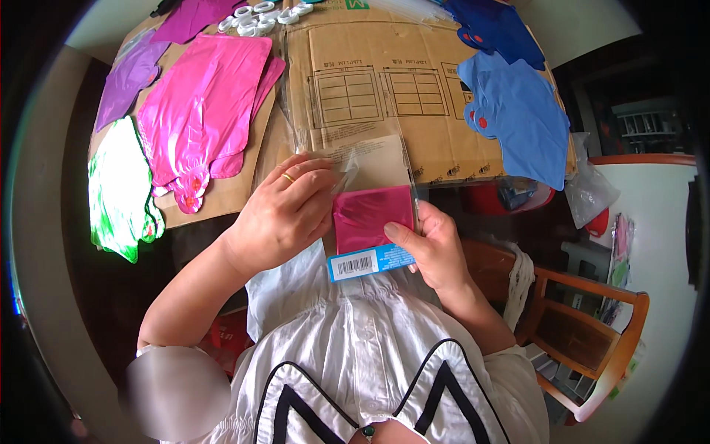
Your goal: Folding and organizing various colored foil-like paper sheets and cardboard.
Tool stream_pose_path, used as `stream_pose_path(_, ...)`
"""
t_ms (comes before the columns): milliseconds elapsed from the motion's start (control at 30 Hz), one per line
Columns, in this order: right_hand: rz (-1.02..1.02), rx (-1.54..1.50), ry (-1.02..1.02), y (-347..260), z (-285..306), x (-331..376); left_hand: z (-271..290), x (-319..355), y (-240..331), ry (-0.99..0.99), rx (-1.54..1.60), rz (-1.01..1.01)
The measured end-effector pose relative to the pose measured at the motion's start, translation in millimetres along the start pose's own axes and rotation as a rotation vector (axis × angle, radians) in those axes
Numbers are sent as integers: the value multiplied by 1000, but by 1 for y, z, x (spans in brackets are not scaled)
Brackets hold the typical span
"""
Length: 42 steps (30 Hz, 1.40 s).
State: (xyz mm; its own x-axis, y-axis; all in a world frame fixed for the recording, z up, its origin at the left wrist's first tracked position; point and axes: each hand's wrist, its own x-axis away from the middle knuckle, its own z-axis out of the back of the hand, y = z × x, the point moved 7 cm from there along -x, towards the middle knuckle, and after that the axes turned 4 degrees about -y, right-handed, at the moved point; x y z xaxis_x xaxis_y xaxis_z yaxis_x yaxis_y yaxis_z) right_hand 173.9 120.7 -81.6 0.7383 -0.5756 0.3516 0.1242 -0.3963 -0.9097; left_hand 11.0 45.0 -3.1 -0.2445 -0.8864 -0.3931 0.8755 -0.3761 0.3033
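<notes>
Close in front of my chest is a clear plastic bag (384, 160) holding a folded magenta foil sheet (370, 214) and a card whose blue, barcoded edge (355, 264) faces me. My right hand (436, 248) grips the bag's right side, thumb lying across the magenta foil. On the other side, my left hand (288, 211), wearing a ring, has its fingers bent and pinched on the upper left part of the clear plastic. The left fingertips are partly hidden behind the knuckles.
A cardboard-covered table (436, 148) spans the far side. Flat foil pieces lie on it: pink (207, 103), purple (129, 81), green (122, 189), light blue (521, 111) and dark blue (495, 29). White ribbon rolls (255, 20) sit at the back. A wooden chair (584, 333) stands at right.
</notes>
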Motion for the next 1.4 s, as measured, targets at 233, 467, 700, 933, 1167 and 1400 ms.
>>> stream_pose_path(233,-72,42,2,7,0,-11,4,1,2,-26,35,-12)
stream_pose_path(467,-96,37,-11,10,-3,-14,4,4,-1,11,-28,83)
stream_pose_path(700,-73,76,16,9,-7,-15,-15,-20,4,59,-192,-3)
stream_pose_path(933,-92,66,3,7,-8,-14,-14,-28,2,161,-131,63)
stream_pose_path(1167,-66,71,7,5,-11,-13,-16,-30,2,90,-112,133)
stream_pose_path(1400,-63,31,20,7,-9,-13,-27,-35,9,-68,-148,-19)
